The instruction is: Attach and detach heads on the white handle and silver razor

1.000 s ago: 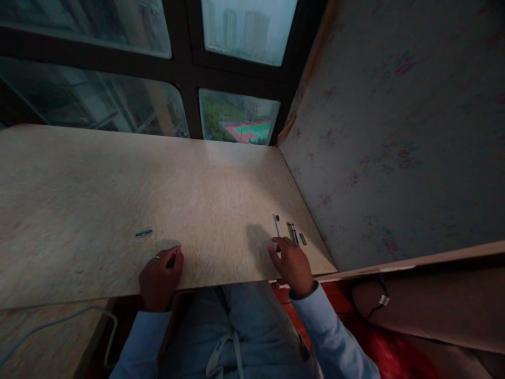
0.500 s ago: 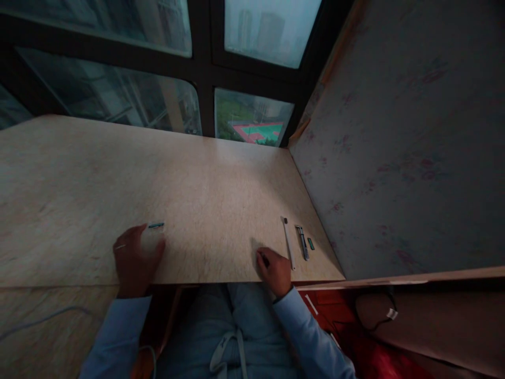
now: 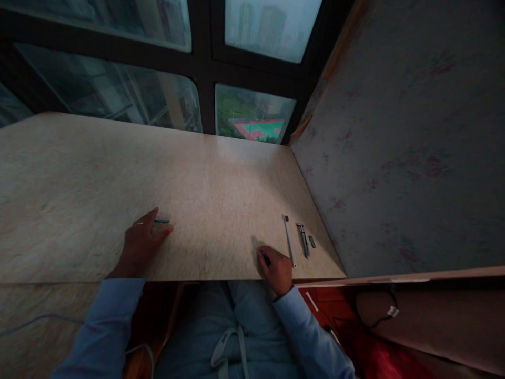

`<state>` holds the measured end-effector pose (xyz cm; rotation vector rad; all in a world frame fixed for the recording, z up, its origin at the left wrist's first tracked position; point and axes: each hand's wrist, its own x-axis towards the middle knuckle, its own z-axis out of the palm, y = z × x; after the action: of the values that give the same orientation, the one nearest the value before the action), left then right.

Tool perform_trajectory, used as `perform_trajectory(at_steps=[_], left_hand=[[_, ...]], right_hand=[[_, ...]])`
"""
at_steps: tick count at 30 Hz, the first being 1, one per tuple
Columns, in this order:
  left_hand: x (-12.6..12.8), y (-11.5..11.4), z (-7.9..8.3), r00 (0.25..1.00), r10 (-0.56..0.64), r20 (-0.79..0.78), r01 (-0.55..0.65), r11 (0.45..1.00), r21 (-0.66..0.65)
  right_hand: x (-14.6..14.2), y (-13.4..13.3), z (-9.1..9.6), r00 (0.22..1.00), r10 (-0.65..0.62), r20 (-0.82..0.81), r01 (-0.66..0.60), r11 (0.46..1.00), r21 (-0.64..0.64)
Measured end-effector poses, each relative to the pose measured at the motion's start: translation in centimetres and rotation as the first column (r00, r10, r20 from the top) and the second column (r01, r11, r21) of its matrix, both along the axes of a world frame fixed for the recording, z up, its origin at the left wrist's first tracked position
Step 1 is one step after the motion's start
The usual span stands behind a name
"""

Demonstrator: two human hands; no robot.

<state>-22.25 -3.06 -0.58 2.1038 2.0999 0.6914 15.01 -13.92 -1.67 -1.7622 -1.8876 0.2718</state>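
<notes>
Left of centre, the left hand [image 3: 144, 241] has moved up since the earlier frame, parted fingers now around the small dark strip [image 3: 162, 221] on the worktop [image 3: 221, 205]. Lower right of centre, the right hand [image 3: 276, 270] stays curled closed.

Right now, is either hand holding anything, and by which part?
Can't tell: left hand at small dark strip, contact unclear; right hand curled, nothing visible.

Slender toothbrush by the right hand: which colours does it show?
White toothbrush handle, dark tip; clearest in the head view.
</notes>
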Motion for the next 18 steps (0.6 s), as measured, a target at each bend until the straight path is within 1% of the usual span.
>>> perform_trajectory(at_steps=[3,6,8,10,12,14,18], left_hand=[[-0.5,0.7,-0.2,0.998,-0.048,0.035,0.049,0.998,-0.045],[-0.8,1.0,-0.1,0.996,-0.081,0.028,0.083,0.996,-0.042],[-0.6,1.0,0.1,0.997,-0.078,0.017,0.078,0.997,-0.028],[0.2,0.7,0.5,0.998,-0.055,0.033,0.056,0.998,-0.009],[1.5,0.2,0.8,0.996,-0.044,0.081,0.043,0.999,0.015],[3.4,-0.4,1.1,0.988,-0.073,0.138,0.067,0.996,0.052],[8.4,-1.4,1.1,0.950,-0.126,0.284,0.098,0.989,0.111]], right_hand=[[0.0,0.0,0.0,1.000,0.008,-0.001,-0.008,1.000,0.008],[0.0,0.0,0.0,1.000,0.010,-0.014,-0.010,1.000,0.020],[0.0,0.0,0.0,1.000,0.006,-0.023,-0.006,1.000,0.021],[0.0,0.0,0.0,1.000,0.002,-0.029,-0.001,1.000,0.018],[0.0,0.0,0.1,1.000,0.002,-0.031,-0.001,1.000,0.016],[0.0,0.0,0.1,1.000,0.009,-0.030,-0.008,1.000,0.020],[0.0,-0.1,0.1,1.000,0.014,-0.028,-0.014,1.000,0.013]])
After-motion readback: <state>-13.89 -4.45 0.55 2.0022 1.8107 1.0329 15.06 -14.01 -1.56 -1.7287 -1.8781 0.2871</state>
